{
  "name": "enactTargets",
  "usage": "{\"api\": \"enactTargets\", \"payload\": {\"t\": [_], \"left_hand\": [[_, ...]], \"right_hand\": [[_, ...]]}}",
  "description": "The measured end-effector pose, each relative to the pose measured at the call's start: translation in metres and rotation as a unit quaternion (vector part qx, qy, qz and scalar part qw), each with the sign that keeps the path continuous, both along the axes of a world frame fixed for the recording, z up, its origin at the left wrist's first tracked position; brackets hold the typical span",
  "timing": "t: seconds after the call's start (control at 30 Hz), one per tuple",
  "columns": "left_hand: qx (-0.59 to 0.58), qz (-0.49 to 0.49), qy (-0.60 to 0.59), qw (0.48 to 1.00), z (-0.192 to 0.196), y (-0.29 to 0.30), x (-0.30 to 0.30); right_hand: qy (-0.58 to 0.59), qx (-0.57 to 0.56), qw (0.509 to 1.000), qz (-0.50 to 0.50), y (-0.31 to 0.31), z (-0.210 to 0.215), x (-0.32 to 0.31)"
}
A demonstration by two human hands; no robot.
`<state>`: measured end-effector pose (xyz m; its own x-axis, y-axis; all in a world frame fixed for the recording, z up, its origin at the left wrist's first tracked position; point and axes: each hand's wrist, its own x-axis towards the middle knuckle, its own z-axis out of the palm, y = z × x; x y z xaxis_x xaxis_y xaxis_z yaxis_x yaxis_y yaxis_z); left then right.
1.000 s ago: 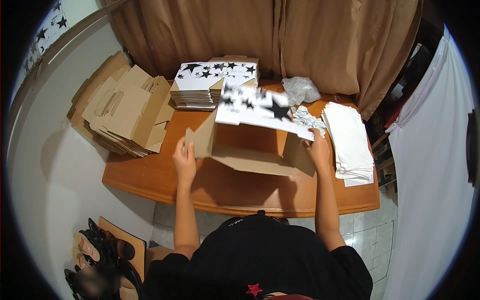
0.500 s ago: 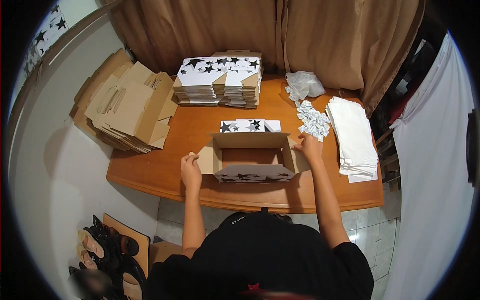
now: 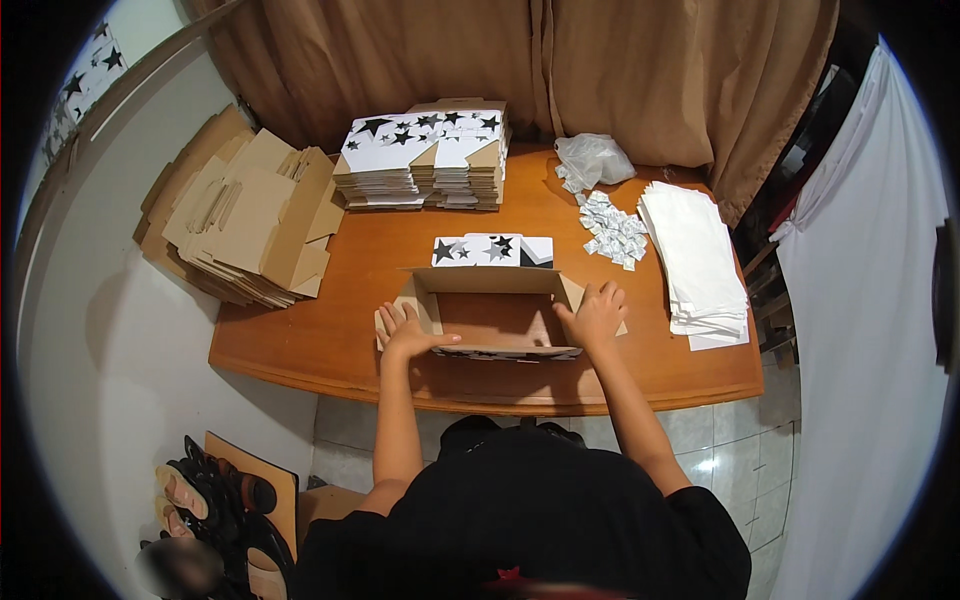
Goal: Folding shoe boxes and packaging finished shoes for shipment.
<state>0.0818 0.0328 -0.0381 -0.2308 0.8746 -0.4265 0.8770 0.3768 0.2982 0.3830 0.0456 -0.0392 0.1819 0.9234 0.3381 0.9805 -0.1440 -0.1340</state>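
Observation:
A cardboard box [image 3: 495, 281] stands unfolded on the table, brown inside and white with black stars outside. Wood shows through its bottom, and side flaps stick out left and right. At its near left corner, my left hand [image 3: 403, 333] spreads its fingers over the left flap, the thumb stretched along the near wall's top edge. My right hand [image 3: 597, 318] rests at the near right corner with fingers apart over the right flap, the thumb at the box's inner side. A smaller star-printed white box piece [image 3: 477, 250] lies just behind the far wall.
Flattened star-printed boxes [image 3: 420, 155] are stacked at the back of the wooden table [image 3: 290, 345]. Brown cardboard sheets [image 3: 235, 220] lean at left. To the right lie small white packets [image 3: 613, 232], a plastic bag [image 3: 595, 160] and white paper sheets [image 3: 690, 260]. Shoes [image 3: 215, 500] sit below left.
Both hands have moved inward from the outer flap ends to the box's near corners, their fingers spreading. The near wall now stands more upright, showing less of its printed face. The view has shifted slightly.

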Motion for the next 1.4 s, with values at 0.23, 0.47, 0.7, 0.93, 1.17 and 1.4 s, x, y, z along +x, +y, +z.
{"api": "enactTargets", "payload": {"t": [0.23,0.47,0.7,0.93,1.17,1.4], "left_hand": [[0.108,-0.028,-0.101,0.989,-0.045,0.001,-0.026],[0.22,-0.142,-0.194,0.945,-0.048,0.023,-0.065],[0.117,-0.099,-0.228,0.962,-0.045,0.049,-0.089],[0.056,-0.136,-0.205,0.968,-0.028,0.031,-0.085],[0.151,-0.113,-0.279,0.942,-0.04,0.021,-0.086],[0.119,-0.264,-0.136,0.948,-0.02,0.038,-0.062]], "right_hand": [[0.148,-0.15,0.978,-0.005,0.0,-0.03,0.0],[0.315,-0.072,0.946,0.036,-0.004,-0.01,-0.024],[0.311,0.046,0.943,0.108,0.004,-0.033,-0.047],[0.265,0.05,0.955,0.123,-0.007,-0.024,-0.054],[0.204,-0.042,0.975,0.081,-0.004,-0.018,-0.047],[0.146,-0.133,0.976,0.095,0.004,-0.032,-0.041]]}}
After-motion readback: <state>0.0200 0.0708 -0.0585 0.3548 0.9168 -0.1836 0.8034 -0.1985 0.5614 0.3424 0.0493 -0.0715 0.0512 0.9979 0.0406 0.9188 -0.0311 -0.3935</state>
